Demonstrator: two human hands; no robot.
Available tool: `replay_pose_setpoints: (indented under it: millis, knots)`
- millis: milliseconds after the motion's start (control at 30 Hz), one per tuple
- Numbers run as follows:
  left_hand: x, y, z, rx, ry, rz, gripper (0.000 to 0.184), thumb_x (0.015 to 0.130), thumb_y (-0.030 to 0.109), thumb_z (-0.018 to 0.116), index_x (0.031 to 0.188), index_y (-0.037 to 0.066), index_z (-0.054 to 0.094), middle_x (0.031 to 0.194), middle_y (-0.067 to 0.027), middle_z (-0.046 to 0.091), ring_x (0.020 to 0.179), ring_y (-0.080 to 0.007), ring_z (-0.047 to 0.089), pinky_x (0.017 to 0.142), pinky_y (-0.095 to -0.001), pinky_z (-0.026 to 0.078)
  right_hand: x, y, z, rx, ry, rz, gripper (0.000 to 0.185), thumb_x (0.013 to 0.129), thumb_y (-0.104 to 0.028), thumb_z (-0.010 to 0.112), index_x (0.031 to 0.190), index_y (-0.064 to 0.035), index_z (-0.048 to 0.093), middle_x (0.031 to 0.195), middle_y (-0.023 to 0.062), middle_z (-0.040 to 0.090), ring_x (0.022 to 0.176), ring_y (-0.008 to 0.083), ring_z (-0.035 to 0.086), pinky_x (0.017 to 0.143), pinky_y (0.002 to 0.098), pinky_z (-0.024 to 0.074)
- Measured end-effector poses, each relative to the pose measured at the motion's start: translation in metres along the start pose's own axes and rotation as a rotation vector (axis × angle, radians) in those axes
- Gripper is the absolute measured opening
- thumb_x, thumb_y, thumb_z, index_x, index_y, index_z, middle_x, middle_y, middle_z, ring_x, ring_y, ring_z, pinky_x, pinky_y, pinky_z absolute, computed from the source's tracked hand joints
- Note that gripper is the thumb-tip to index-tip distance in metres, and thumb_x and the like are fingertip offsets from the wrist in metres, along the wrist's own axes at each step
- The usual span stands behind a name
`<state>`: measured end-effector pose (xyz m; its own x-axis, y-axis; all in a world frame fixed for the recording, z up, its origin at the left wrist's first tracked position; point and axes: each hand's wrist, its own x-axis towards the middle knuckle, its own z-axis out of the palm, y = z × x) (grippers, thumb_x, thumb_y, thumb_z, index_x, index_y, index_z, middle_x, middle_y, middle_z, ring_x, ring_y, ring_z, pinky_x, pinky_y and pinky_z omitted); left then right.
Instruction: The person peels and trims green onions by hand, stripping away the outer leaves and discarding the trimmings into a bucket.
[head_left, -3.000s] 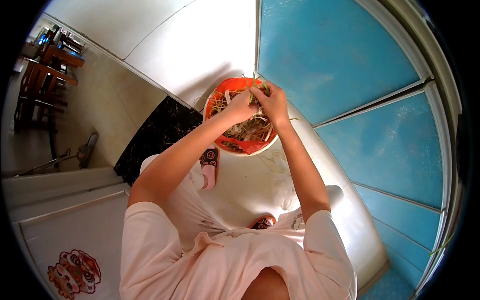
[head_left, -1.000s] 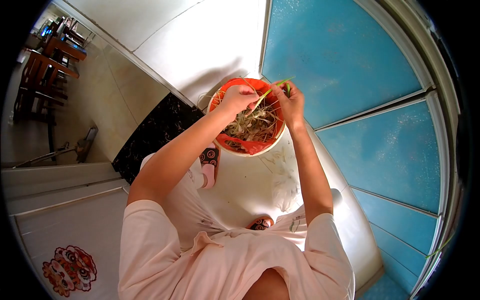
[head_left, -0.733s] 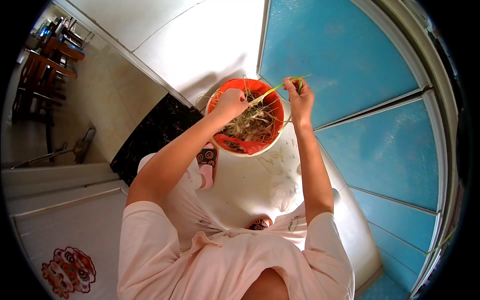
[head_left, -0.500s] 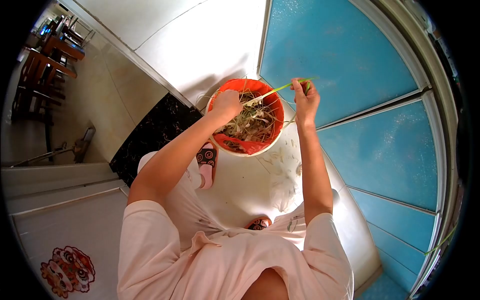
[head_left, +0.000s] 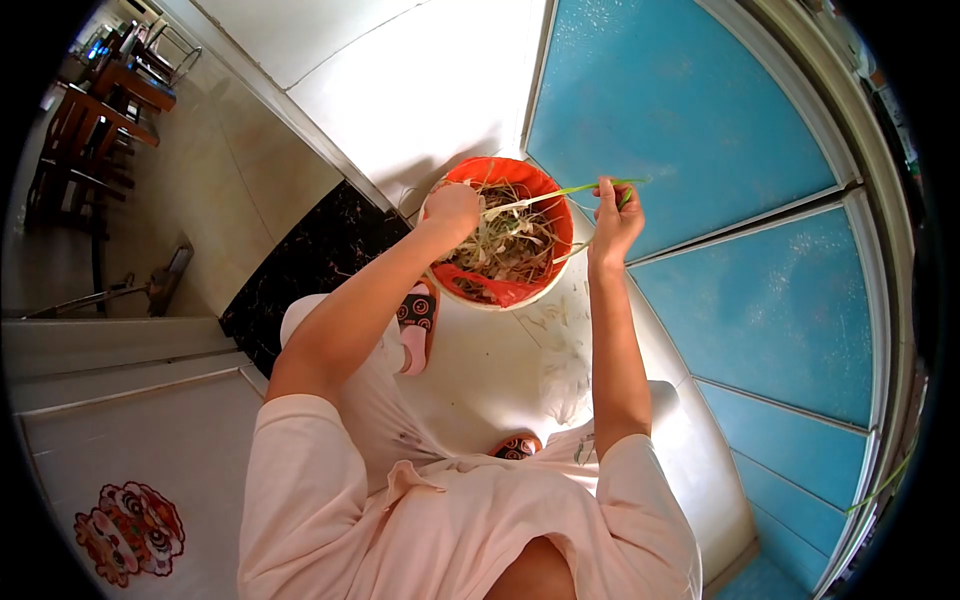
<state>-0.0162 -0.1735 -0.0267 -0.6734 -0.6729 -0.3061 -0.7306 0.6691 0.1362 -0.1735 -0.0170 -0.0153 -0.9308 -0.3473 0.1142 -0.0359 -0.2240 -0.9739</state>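
Note:
A thin green onion (head_left: 545,197) stretches between my hands over a round bin (head_left: 540,292) lined with a red bag. My right hand (head_left: 617,218) is closed around its green leaves, whose tips stick out past the fingers. At the pale root end, my left hand (head_left: 453,208) is closed in a pinch above the bin's left side; its fingertips are partly hidden. Inside the bin lies a heap of dry stalks, roots and peeled skins (head_left: 510,245).
Blue cabinet doors (head_left: 760,290) rise on the right. A crumpled clear plastic bag (head_left: 565,385) lies on the floor near my right knee. Black marble flooring (head_left: 310,255) is on the left, with wooden chairs (head_left: 90,140) and a long-handled floor tool (head_left: 165,280) beyond.
My right hand has shifted slightly down and right, still holding the leaves. The left hand stays at the root end. The camera view has moved a little.

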Motion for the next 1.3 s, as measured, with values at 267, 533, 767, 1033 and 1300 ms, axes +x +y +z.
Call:
replay_pose_setpoints:
  millis: [267, 533, 767, 1033, 1300]
  knots:
    - [0.001, 0.003, -0.018, 0.063, -0.091, -0.063, 0.019, 0.082, 0.011, 0.056, 0.093, 0.002, 0.068, 0.092, -0.0134, 0.068, 0.079, -0.0261, 0.067, 0.064, -0.0366, 0.053, 0.001, 0.005, -0.010, -0.101, 0.014, -0.048, 0.014, 0.087, -0.010, 0.061, 0.076, -0.0021, 0.058, 0.066, -0.0015, 0.057, 0.058, 0.0030, 0.040, 0.051, 0.0205, 0.0312]
    - [-0.011, 0.035, -0.020, -0.800, -0.043, 0.443, 0.016, 0.087, 0.009, 0.052, 0.096, -0.001, 0.061, 0.077, -0.0090, 0.065, 0.060, -0.0172, 0.062, 0.059, -0.0309, 0.049, 0.006, -0.005, -0.010, -0.096, -0.029, -0.007, 0.013, 0.087, -0.010, 0.061, 0.076, -0.0027, 0.057, 0.066, -0.0009, 0.058, 0.055, 0.0029, 0.039, 0.049, 0.0201, 0.0300]
    - [-0.003, 0.028, -0.015, -0.828, -0.139, 0.485, 0.015, 0.089, 0.006, 0.049, 0.084, -0.004, 0.059, 0.068, -0.0061, 0.062, 0.054, -0.0118, 0.059, 0.052, -0.0256, 0.046, 0.004, -0.001, -0.012, -0.011, 0.005, 0.031, 0.010, 0.085, -0.008, 0.062, 0.079, -0.0019, 0.058, 0.067, -0.0002, 0.058, 0.056, 0.0042, 0.043, 0.049, 0.0196, 0.0332]
    - [0.005, 0.018, -0.005, -0.910, -0.158, 0.080, 0.023, 0.088, 0.007, 0.051, 0.072, -0.005, 0.061, 0.059, -0.0081, 0.061, 0.046, -0.0141, 0.059, 0.049, -0.0278, 0.048, -0.044, -0.060, 0.012, -0.264, -0.094, -0.491, 0.004, 0.087, -0.001, 0.059, 0.084, 0.0013, 0.056, 0.078, 0.0051, 0.058, 0.067, 0.0075, 0.053, 0.059, 0.0208, 0.0426]
    - [-0.005, 0.019, -0.016, -0.388, 0.060, 0.380, 0.046, 0.083, 0.012, 0.062, 0.126, 0.008, 0.047, 0.110, -0.0111, 0.059, 0.079, -0.0178, 0.065, 0.073, -0.0297, 0.051, -0.018, -0.062, -0.010, -0.165, -0.066, -0.310, 0.011, 0.089, -0.010, 0.060, 0.084, -0.0007, 0.056, 0.073, 0.0013, 0.058, 0.067, 0.0058, 0.052, 0.059, 0.0185, 0.0388]
